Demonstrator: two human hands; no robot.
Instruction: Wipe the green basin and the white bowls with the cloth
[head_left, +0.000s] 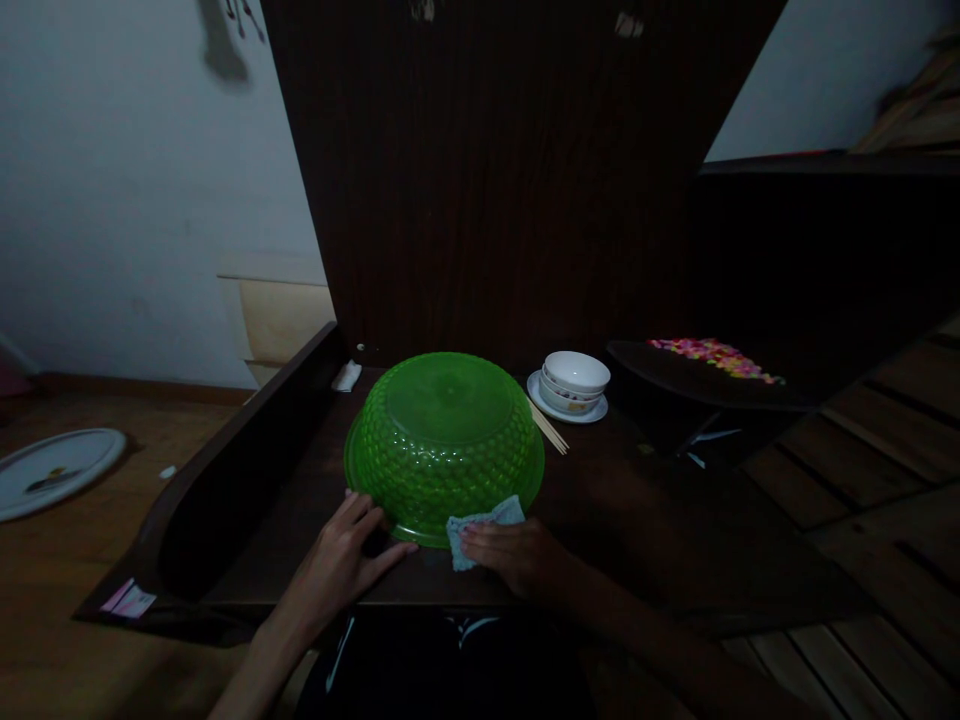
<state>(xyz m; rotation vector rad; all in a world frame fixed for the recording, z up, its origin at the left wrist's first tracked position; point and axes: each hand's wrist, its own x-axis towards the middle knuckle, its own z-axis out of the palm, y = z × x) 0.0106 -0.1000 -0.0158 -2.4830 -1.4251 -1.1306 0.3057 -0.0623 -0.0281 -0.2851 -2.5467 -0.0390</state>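
A green translucent plastic basin (444,440) lies upside down on a dark wooden table (645,520). My left hand (346,555) rests flat on the table at the basin's near left rim, its fingers stretched out and touching the rim. My right hand (517,553) is closed on a small pale cloth (480,528) and presses it against the basin's near right rim.
Stacked white bowls on a saucer (574,385) stand behind the basin to the right, with wooden chopsticks (550,428) beside them. A dark tray with colourful pieces (712,362) sits at the right. A white plate (56,470) lies on the floor at left. A dark panel rises behind the table.
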